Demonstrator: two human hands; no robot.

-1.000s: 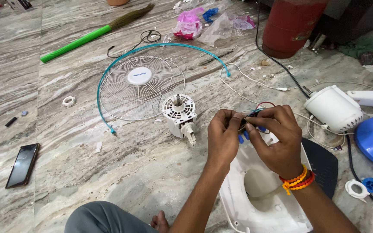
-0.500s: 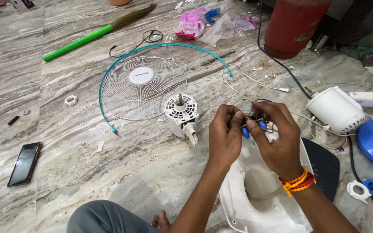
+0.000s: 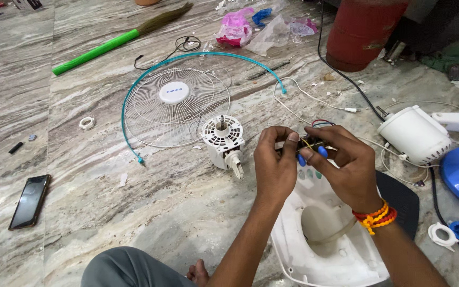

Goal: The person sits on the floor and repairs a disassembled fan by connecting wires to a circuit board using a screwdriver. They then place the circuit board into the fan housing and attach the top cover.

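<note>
Near centre, on the marble floor (image 3: 150,212): a white plastic fan base shell (image 3: 325,239), lying open like a tray, with only a round hollow and a pale cord visible inside. Just above its far edge, a small dark switch block with blue push buttons and coloured wires (image 3: 310,147), pinched between left hand (image 3: 275,166) and right hand (image 3: 346,167), fingers of both closed on it. Long axis running left to right, blue buttons facing down toward the shell, wires leaving at the far side. Left of the hands, on the floor: a white fan motor housing (image 3: 223,139) with shaft upright; farther left, a white wire fan guard with teal rim (image 3: 173,106).
</note>
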